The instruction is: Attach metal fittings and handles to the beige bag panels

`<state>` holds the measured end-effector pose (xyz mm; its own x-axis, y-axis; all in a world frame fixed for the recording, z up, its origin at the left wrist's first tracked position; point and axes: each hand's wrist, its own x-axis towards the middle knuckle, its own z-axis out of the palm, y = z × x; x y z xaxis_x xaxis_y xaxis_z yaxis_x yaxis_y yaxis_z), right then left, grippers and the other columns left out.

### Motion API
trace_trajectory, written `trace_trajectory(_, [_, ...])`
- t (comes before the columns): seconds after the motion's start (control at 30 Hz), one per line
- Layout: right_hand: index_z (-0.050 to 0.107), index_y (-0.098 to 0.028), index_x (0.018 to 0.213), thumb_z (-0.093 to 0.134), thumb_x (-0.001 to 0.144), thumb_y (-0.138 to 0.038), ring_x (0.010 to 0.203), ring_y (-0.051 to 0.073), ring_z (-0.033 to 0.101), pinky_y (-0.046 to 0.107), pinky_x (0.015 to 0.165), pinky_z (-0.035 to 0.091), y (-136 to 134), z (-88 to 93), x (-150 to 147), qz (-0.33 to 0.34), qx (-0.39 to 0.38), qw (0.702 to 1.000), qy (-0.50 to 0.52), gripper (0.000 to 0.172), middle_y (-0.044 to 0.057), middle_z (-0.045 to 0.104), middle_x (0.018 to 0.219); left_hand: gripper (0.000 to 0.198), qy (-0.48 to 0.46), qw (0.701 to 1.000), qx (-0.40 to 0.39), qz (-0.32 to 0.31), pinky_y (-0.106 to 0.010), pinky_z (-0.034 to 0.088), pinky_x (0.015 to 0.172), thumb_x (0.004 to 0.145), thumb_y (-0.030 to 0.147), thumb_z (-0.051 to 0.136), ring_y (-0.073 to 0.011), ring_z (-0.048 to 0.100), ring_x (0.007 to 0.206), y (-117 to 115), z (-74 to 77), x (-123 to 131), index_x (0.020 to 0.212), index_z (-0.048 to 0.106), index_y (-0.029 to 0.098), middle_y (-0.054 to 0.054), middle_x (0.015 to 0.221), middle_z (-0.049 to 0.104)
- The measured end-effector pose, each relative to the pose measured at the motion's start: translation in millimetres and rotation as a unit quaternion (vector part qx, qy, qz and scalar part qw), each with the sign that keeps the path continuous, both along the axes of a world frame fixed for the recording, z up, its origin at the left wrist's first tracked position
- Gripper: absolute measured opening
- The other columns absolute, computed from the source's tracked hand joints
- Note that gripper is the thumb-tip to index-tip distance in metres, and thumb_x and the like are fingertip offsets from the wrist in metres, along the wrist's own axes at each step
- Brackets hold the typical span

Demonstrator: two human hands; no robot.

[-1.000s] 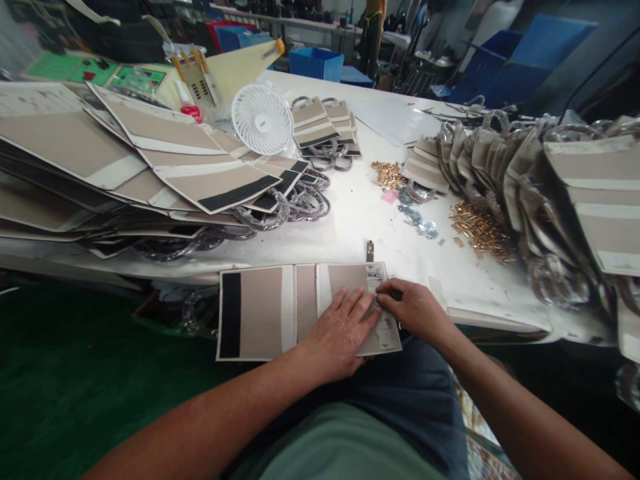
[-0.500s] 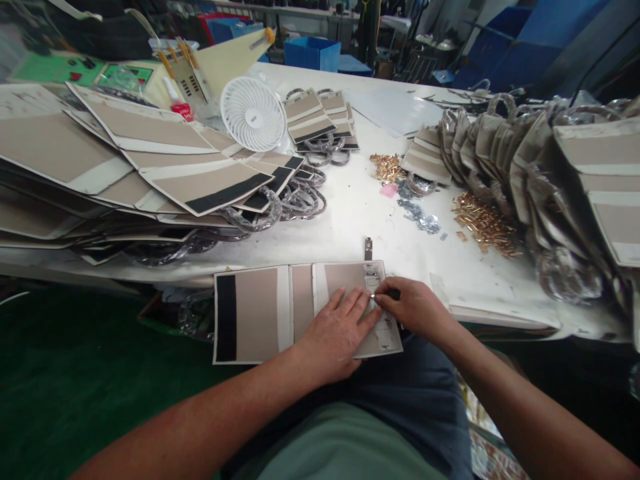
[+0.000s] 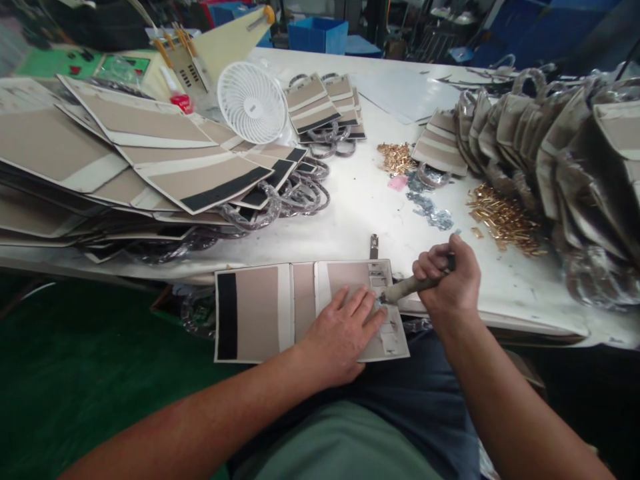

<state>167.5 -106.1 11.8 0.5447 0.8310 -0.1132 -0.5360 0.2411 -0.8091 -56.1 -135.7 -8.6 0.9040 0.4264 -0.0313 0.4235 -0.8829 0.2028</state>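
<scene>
A beige bag panel (image 3: 304, 287) with white bands and a black strip at its left end lies at the table's front edge, partly over my lap. My left hand (image 3: 340, 333) rests flat on its right part, fingers stretched out. My right hand (image 3: 453, 277) is closed around a grey stick-like tool (image 3: 406, 287), whose tip meets the panel beside my left fingertips. The tip is too blurred to name. Small metal pieces (image 3: 379, 268) show along the panel's right end. Just behind the panel, a small dark metal clasp (image 3: 375, 247) stands out.
Stacked bag panels (image 3: 165, 160) with wrapped handles cover the left side. More bags (image 3: 520, 133) stand in a row on the right. A white fan (image 3: 251, 103), gold metal parts (image 3: 505, 220) and thin silver plates (image 3: 430, 210) lie on the white table (image 3: 345, 207).
My right hand has gone from pinching a small piece at the panel to gripping the grey tool, raised up and right. My left hand stays on the panel. The view has shifted slightly.
</scene>
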Motion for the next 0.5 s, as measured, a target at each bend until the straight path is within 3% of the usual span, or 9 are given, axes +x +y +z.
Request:
trace_trajectory(0.27, [0.057, -0.020, 0.063, 0.075, 0.090, -0.038, 0.039, 0.007, 0.037, 0.023, 0.040, 0.036, -9.9, 9.8, -33.2, 0.018, 0.043, 0.984, -0.172, 0.037, -0.008, 0.040, 0.053, 0.099, -0.027, 0.999, -0.020, 0.011, -0.056, 0.010, 0.130, 0.076, 0.044, 0.084, -0.0400, 0.025, 0.157, -0.3, -3.3, -1.3, 0.158, 0.038, 0.015, -0.025, 0.166, 0.034])
trace_trajectory(0.4, [0.059, -0.020, 0.063, 0.071, 0.097, -0.041, 0.046, 0.010, 0.046, 0.026, 0.047, 0.039, -15.9, 11.4, -49.5, 0.079, 0.018, 0.939, -0.334, 0.041, -0.004, 0.050, 0.053, 0.099, -0.046, 0.998, -0.028, 0.016, -0.055, 0.012, 0.131, 0.074, 0.043, 0.086, -0.0386, 0.026, 0.157, -2.4, -3.9, -3.5, 0.157, 0.039, 0.016, -0.024, 0.165, 0.035])
trace_trajectory(0.5, [0.059, -0.020, 0.061, 0.070, 0.097, -0.046, 0.047, 0.011, 0.046, 0.026, 0.048, 0.039, -14.9, 16.2, -51.3, 0.123, -0.006, 0.916, -0.382, 0.045, -0.003, 0.051, 0.050, 0.098, -0.054, 0.997, -0.036, 0.027, -0.055, 0.017, 0.130, 0.073, 0.046, 0.087, -0.0400, 0.029, 0.156, -4.3, -5.2, -4.3, 0.155, 0.042, 0.016, -0.024, 0.164, 0.035])
